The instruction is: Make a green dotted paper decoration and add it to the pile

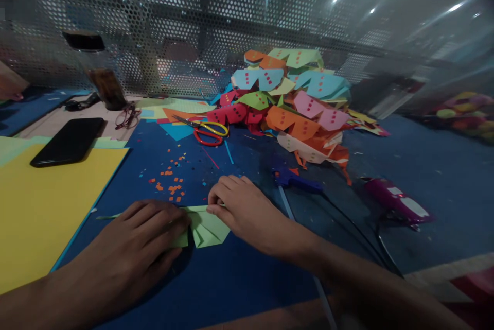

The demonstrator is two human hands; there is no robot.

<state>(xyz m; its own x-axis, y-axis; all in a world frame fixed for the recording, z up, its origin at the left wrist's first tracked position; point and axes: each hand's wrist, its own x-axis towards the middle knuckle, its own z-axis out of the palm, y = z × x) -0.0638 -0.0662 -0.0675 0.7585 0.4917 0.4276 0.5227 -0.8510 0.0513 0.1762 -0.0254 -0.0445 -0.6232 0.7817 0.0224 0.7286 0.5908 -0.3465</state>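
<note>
A light green folded paper [206,227] lies on the blue table [231,278] in front of me. My left hand [135,240] lies flat over its left part, fingers stretched out and pressing down. My right hand [241,209] is curled, fingertips pinching the paper's upper edge near the middle. Small orange paper bits [170,183] are scattered just beyond the hands.
A heap of coloured folded paper pieces [293,98] sits at the back. Red-and-yellow scissors [206,132] lie before it. A yellow sheet [42,201] with a black phone [67,140] is at left. A blue glue gun [293,178] and a purple tool [397,201] are at right. A perforated metal screen [173,21] stands behind.
</note>
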